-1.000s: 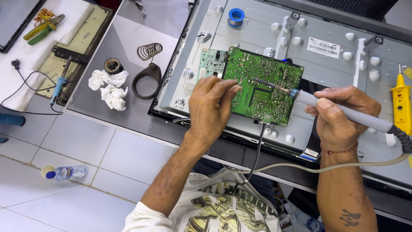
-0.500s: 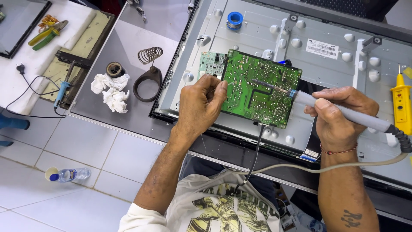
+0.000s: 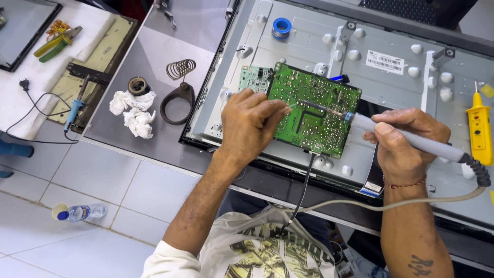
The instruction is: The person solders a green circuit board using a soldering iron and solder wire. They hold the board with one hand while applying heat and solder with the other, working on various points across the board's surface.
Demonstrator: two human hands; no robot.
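Currently our right hand (image 3: 404, 141) is wrapped in a closed fist-like grip around the grey soldering iron (image 3: 406, 139), with the tip lying on the green circuit board (image 3: 316, 110). Our left hand (image 3: 249, 126) rests on the board's left edge, fingertips pressed together near the tip; we cannot tell what they pinch. We see the board lying tilted on the metal back panel (image 3: 391, 46), between both hands. A yellow tester (image 3: 479, 128) lies right of the iron.
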